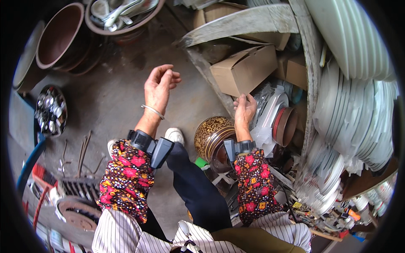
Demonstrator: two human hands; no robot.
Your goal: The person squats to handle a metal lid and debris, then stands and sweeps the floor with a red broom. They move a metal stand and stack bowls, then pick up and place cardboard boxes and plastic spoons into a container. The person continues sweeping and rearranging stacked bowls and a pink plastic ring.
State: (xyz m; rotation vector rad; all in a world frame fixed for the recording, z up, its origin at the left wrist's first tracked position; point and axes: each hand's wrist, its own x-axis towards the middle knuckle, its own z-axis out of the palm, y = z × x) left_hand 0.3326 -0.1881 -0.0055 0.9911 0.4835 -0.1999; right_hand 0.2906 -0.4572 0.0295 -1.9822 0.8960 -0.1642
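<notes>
My left hand is raised over the concrete floor with its fingers loosely bent. It holds nothing that I can see, and a silver bangle circles its wrist. My right hand is at the lower corner of a brown cardboard box, fingers curled. Whether the fingertips touch the box is unclear. The box lies tilted inside a weathered wooden frame. Close beside the right hand are plastic-wrapped plates. A brown glazed jar with gold patterns stands below the right wrist.
Stacked pale plates and wrapped plates crowd the right side. At the upper left are a brown pot and a basin of spoons. A bowl of metal utensils sits left. A rusty round iron piece lies lower left.
</notes>
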